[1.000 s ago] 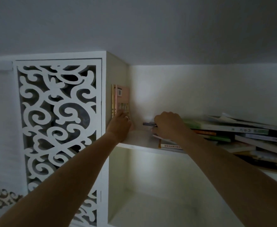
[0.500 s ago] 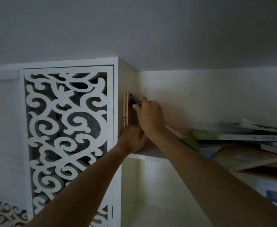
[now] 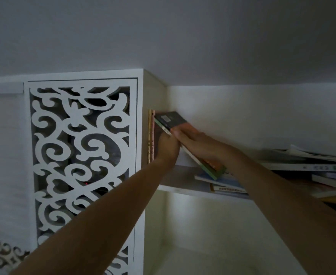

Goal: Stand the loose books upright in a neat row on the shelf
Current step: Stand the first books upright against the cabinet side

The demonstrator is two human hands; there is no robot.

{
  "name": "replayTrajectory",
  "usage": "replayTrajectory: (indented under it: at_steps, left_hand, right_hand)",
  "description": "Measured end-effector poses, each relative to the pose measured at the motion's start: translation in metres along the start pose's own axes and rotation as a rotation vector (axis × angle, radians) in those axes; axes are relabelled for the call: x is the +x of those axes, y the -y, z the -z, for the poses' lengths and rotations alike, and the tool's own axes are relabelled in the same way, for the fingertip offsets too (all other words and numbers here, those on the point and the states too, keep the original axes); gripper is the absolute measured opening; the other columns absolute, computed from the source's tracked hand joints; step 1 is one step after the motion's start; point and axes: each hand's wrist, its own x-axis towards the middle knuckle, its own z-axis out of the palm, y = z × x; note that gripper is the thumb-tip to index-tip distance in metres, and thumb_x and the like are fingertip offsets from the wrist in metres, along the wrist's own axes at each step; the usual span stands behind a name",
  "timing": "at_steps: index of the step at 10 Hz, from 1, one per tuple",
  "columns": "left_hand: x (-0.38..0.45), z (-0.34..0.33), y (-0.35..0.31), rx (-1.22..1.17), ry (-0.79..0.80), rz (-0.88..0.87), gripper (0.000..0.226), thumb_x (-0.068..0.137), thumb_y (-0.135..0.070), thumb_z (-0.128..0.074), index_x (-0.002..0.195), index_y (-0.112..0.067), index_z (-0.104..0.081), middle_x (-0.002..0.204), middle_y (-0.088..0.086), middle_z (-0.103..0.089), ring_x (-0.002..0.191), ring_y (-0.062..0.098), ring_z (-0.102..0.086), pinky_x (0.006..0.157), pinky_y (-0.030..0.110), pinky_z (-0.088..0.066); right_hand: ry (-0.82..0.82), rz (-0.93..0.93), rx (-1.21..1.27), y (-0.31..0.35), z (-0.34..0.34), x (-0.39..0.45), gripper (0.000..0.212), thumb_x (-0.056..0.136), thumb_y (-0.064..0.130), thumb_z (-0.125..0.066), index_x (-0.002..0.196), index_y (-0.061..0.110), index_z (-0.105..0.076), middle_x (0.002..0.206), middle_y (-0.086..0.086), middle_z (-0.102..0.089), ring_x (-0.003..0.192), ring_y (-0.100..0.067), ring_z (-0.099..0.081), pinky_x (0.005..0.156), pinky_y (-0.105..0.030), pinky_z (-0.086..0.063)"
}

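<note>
A: Right hand (image 3: 198, 144) grips a small stack of tilted paperbacks, dark cover on top (image 3: 172, 120), fingers curled over the upper face. Left hand (image 3: 168, 146) presses against the thin upright books with pink and yellow spines (image 3: 151, 135) at the white shelf's (image 3: 181, 188) left wall. Fingers mostly hidden; I cannot tell whether they curl or lie flat.

B: Why that arrangement?

A: Left hand props the standing pair so they don't topple, I'd judge, while the right swings the new ones up beside them. Bottom edge rests on the flat pile of loose books (image 3: 306, 171) lying well to the right.

B: Change from half a second back?

A: Then the right hand sat high against the upright pair. Now it's lower, and the tilted stack leans away, its dark cover visible.
</note>
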Motion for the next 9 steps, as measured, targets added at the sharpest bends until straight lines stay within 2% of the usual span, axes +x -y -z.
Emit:
replayTrajectory:
  at_steps: [1, 2, 3, 4, 5, 6, 7, 8, 9]
  left_hand:
    - [0.019, 0.009, -0.035, 0.12, -0.045, -0.068, 0.021, 0.087, -0.032, -0.065, 0.105, -0.022, -0.071, 0.106, 0.011, -0.075, 0.103, 0.03, -0.073, 0.089, 0.049, -0.06]
    - [0.024, 0.021, -0.053, 0.331, -0.083, -0.112, 0.024, 0.095, -0.011, -0.06, 0.118, -0.015, -0.058, 0.1, 0.003, -0.069, 0.095, 0.021, -0.07, 0.075, 0.032, -0.058]
    - [0.02, 0.026, -0.048, 0.481, -0.124, -0.145, 0.031, 0.097, -0.008, -0.06, 0.127, -0.011, -0.053, 0.102, -0.003, -0.065, 0.089, 0.01, -0.065, 0.065, 0.016, -0.049]
    - [0.019, 0.025, -0.045, 0.572, -0.142, -0.138, 0.03, 0.098, -0.013, -0.063, 0.127, -0.009, -0.057, 0.102, -0.001, -0.068, 0.082, 0.006, -0.064, 0.069, 0.016, -0.05]
    - [0.018, 0.023, -0.041, 0.689, -0.118, -0.034, 0.024, 0.102, -0.026, -0.06, 0.112, -0.005, -0.067, 0.097, 0.007, -0.072, 0.083, 0.019, -0.069, 0.084, 0.033, -0.059]
    - [0.011, 0.02, -0.035, 0.691, -0.142, 0.058, 0.032, 0.106, -0.032, -0.05, 0.101, -0.005, -0.066, 0.092, 0.008, -0.069, 0.076, 0.018, -0.065, 0.082, 0.032, -0.057]
    - [0.002, 0.016, -0.022, 0.613, -0.245, -0.137, 0.029, 0.106, -0.024, -0.052, 0.125, -0.005, -0.061, 0.111, 0.011, -0.071, 0.095, 0.023, -0.07, 0.083, 0.031, -0.058]
    - [-0.002, 0.017, -0.005, 0.679, -0.273, -0.388, 0.037, 0.105, -0.015, -0.05, 0.141, -0.01, -0.044, 0.131, 0.008, -0.062, 0.118, 0.022, -0.065, 0.1, 0.041, -0.057]
    - [-0.002, 0.024, 0.009, 0.846, -0.296, -0.664, 0.043, 0.107, -0.007, -0.043, 0.148, -0.012, -0.036, 0.161, 0.012, -0.033, 0.151, 0.026, -0.035, 0.121, 0.048, -0.038]
  right_hand:
    - [0.065, -0.02, -0.005, 0.0, -0.002, 0.004, 0.074, 0.086, 0.089, -0.017, 0.153, 0.057, -0.014, 0.163, -0.003, -0.03, 0.142, -0.032, -0.04, 0.112, -0.054, -0.035]
    - [0.182, 0.003, 0.2, 0.002, -0.019, 0.006, 0.062, 0.098, 0.072, -0.03, 0.154, 0.056, -0.008, 0.161, 0.003, -0.034, 0.139, -0.029, -0.044, 0.104, -0.046, -0.042]
    - [0.158, 0.062, 0.307, 0.006, -0.041, 0.009, 0.065, 0.102, 0.05, -0.044, 0.155, 0.055, -0.006, 0.15, 0.001, -0.048, 0.127, -0.025, -0.057, 0.105, -0.048, -0.048]
    - [0.015, 0.06, 0.271, 0.003, -0.054, 0.014, 0.09, 0.093, 0.015, -0.064, 0.156, 0.043, -0.006, 0.122, -0.002, -0.061, 0.101, -0.021, -0.068, 0.093, -0.047, -0.058]
    - [0.02, 0.063, 0.301, 0.003, -0.064, 0.017, 0.102, 0.087, 0.019, -0.075, 0.157, 0.033, -0.002, 0.13, -0.005, -0.058, 0.111, -0.023, -0.064, 0.1, -0.047, -0.054]
    - [0.033, 0.084, 0.376, 0.005, -0.07, 0.015, 0.088, 0.09, 0.015, -0.075, 0.155, 0.021, -0.015, 0.134, -0.006, -0.056, 0.122, -0.024, -0.059, 0.108, -0.045, -0.048]
    - [-0.004, 0.114, 0.27, -0.002, -0.076, 0.006, 0.072, 0.084, 0.014, -0.079, 0.144, 0.024, -0.039, 0.127, -0.005, -0.064, 0.116, -0.022, -0.064, 0.101, -0.045, -0.054]
    - [-0.028, 0.13, 0.077, -0.009, -0.077, 0.003, 0.069, 0.075, 0.015, -0.084, 0.135, 0.022, -0.051, 0.112, 0.01, -0.065, 0.098, -0.004, -0.065, 0.088, -0.019, -0.055]
    - [0.093, -0.016, -0.044, -0.016, -0.089, 0.015, 0.062, 0.086, 0.015, -0.079, 0.141, 0.021, -0.051, 0.109, 0.017, -0.053, 0.085, 0.015, -0.049, 0.076, 0.0, -0.041]
